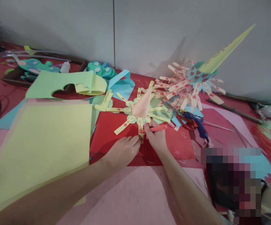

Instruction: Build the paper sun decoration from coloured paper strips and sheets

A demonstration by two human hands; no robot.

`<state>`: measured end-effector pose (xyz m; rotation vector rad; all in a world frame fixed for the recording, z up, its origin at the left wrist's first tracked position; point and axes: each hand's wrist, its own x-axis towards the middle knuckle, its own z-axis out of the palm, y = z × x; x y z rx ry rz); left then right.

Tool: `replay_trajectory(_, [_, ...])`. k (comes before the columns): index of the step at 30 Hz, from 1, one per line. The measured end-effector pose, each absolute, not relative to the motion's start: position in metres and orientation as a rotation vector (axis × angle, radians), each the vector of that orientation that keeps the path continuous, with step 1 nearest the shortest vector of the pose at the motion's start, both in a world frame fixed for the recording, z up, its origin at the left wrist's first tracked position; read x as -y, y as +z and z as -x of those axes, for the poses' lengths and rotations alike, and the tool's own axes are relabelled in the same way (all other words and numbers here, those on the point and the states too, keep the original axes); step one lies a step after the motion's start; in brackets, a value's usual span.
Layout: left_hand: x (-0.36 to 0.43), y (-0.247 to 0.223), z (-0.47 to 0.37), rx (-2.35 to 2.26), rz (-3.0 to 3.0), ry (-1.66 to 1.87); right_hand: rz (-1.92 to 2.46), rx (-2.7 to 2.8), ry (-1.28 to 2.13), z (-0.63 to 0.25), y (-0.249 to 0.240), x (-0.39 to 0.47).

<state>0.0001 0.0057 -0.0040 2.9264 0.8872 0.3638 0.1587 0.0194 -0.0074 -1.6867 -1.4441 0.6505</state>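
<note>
My right hand (pixel 157 139) is closed round a red-orange marker (pixel 158 128), its tip at a yellow paper strip (pixel 140 125) that bears red letters and a star. The fingers of my left hand (pixel 126 149) are bent together on the near end of that strip. The strip belongs to a flower-like paper craft with several yellow strips spreading out and a pale pink paper cone (pixel 143 104) standing in its middle. Under it lies a red board (pixel 116 142). Several other strips, such as one at the lower left (pixel 123 125), carry red letters and stars.
Yellow sheets (pixel 53 134) are stacked on the left, a cut green sheet (pixel 55 82) behind them. Scissors (pixel 184 122) and a blue glue gun (pixel 195 120) lie right of the board. A decorated paper piece with a tall yellow cone (pixel 228 51) stands at the back.
</note>
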Motion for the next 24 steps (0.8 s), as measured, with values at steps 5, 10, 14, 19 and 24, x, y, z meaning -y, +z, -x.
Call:
replay_trajectory(5, [-0.0059, -0.0039, -0.0004, -0.884, -2.941, 0.369, 1.658, 1.424, 0.737, -0.1581, -0.0065, -0.0187])
replay_trajectory(10, [-0.0055, -0.0043, -0.0005, -0.885, -2.964, 0.362, 1.647, 1.415, 0.762, -0.1584, -0.0086, -0.0182])
replay_trajectory(14, [-0.0058, -0.0026, -0.0005, -0.883, -2.966, 0.363, 1.644, 1.419, 0.766, -0.1587, -0.0092, -0.0185])
replay_trajectory(19, [-0.0059, -0.0035, -0.0008, -0.89, -2.97, 0.363, 1.645, 1.395, 0.768, -0.1585, -0.0077, -0.0191])
replay_trajectory(24, [-0.0056, -0.0037, -0.0007, -0.884, -2.973, 0.347, 1.664, 1.394, 0.705, -0.1596, -0.0107, -0.0197])
